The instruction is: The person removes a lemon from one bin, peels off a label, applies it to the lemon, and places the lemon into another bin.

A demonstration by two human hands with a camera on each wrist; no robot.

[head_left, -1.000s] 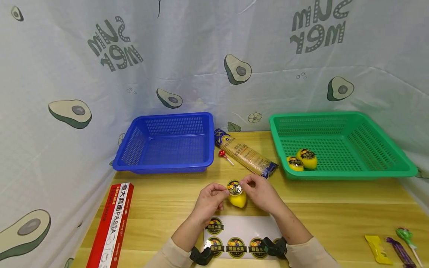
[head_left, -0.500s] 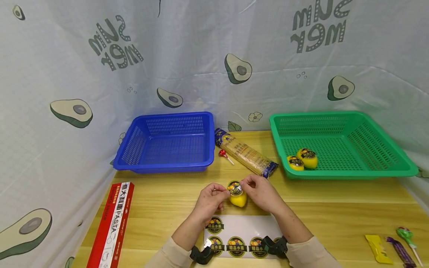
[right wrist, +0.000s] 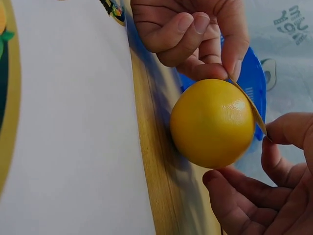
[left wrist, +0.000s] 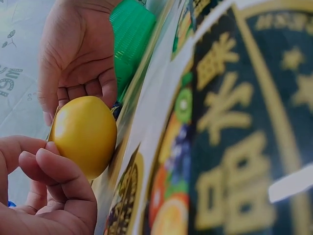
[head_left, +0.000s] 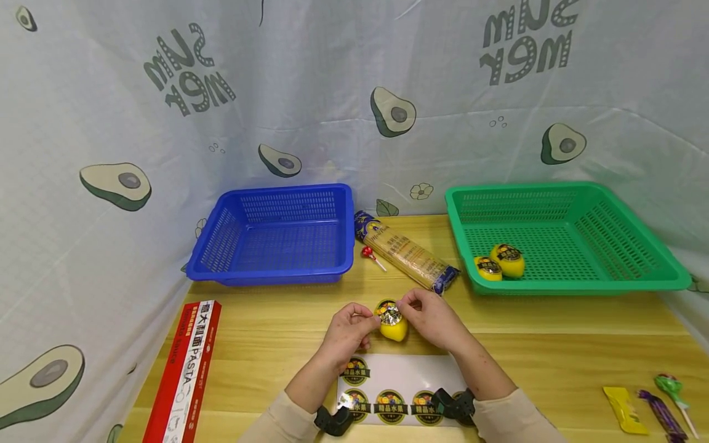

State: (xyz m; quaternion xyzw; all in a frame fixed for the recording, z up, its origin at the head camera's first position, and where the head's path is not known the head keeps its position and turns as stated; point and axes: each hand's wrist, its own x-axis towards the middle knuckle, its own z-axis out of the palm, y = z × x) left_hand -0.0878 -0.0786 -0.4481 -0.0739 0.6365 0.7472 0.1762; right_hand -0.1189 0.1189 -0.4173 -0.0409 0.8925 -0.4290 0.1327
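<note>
A yellow lemon (head_left: pixel 394 333) lies on the wooden table between the two hands. Over its far upper side is a round black-and-gold fruit sticker (head_left: pixel 389 312). My left hand (head_left: pixel 348 335) pinches the sticker's left edge between thumb and forefinger. On the opposite edge, the thumb and forefinger of my right hand (head_left: pixel 432 318) pinch it too. Seen from the right wrist, the sticker (right wrist: pixel 250 105) stands edge-on against the lemon (right wrist: pixel 213 123), its lower end sticking out from the curved skin. The right hand's other fingers (right wrist: pixel 222 193) are right at the lemon's side.
A white sticker sheet (head_left: pixel 407 372) lies below the hands. Behind stand a blue basket (head_left: pixel 271 282) and a green basket (head_left: pixel 576 287) holding two stickered lemons (head_left: pixel 508 263). Around are a pasta packet (head_left: pixel 407 251), red lollipop (head_left: pixel 368 253), red pasta box (head_left: pixel 183 372) and wrapped sweets (head_left: pixel 624 411).
The sticker has tipped slightly down toward the lemon. Both hands keep their pinch with hardly any movement, and the lemon stays where it was.
</note>
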